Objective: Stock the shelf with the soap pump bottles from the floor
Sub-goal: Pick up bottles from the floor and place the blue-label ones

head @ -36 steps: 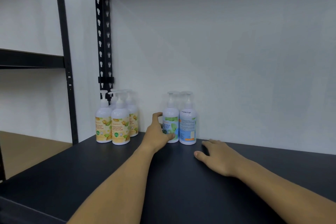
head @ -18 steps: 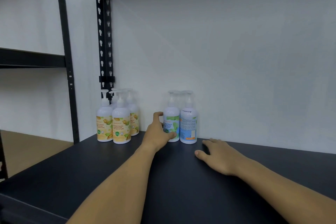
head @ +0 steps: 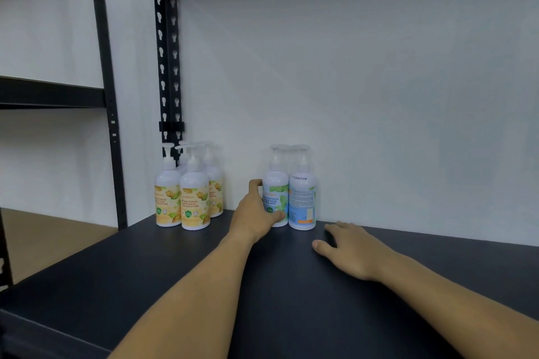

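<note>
The left hand (head: 256,213) grips the upright white green-labelled plastic pump bottle (head: 275,198) ahead, while the right hand (head: 350,251) rests flat, right of it.

**Left hand gripping a mint hand-wash bottle on the dark shelf**

The left hand (head: 256,214) is wrapping its fingers (head: 278,215) and thumb around the green-labelled mint pump bottle (head: 275,198), which is standing upright against a second bottle showing its back label (head: 302,201). The right hand (head: 351,251) is lying flat on the shelf (head: 175,271) nearby. Four yellow-labelled pump bottles (head: 194,201) are clustering beside the black upright post (head: 167,52).
</note>
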Tool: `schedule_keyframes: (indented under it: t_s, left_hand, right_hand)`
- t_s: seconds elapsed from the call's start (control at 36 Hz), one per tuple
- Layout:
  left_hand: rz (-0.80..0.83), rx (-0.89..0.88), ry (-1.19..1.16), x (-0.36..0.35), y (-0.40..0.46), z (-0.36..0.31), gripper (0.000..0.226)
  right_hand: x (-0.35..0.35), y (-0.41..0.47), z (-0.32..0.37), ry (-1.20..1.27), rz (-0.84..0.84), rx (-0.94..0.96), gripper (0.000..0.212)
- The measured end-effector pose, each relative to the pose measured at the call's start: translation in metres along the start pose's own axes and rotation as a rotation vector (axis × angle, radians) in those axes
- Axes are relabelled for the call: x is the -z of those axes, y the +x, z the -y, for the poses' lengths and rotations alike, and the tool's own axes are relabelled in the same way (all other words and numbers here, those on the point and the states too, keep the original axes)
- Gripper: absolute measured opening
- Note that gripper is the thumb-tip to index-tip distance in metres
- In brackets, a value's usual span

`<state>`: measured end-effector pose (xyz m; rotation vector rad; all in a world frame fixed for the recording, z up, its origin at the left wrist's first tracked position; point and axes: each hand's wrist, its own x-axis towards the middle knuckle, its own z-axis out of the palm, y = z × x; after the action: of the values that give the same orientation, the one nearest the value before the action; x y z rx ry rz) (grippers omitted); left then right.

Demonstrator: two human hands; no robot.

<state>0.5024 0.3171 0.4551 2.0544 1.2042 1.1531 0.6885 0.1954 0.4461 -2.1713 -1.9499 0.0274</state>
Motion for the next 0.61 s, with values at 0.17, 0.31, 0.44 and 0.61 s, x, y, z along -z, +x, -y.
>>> schedule_keyframes:
  t_s: [0.17, 0.31, 0.44, 0.61]
  left_hand:
    - [-0.004, -0.001, 0.008, -0.0007, 0.0003, -0.0002, 0.077]
    - [-0.013, -0.004, 0.014, -0.0012, 0.0004, -0.0003, 0.076]
    - [-0.008, 0.003, 0.021, -0.0012, 0.0008, -0.0012, 0.075]
    - [-0.007, 0.006, 0.028, -0.0007, 0.0004, -0.0013, 0.076]
  right_hand:
    - [0.0002, -0.0005, -0.0002, 0.002, 0.0, 0.005, 0.045]
    - [-0.001, 0.0003, -0.0005, 0.01, -0.008, 0.003, 0.057]
    - [-0.0016, 0.0006, -0.0005, 0.006, -0.008, 0.0, 0.056]
    - [-0.0004, 0.0, -0.0001, 0.002, -0.015, 0.001, 0.064]
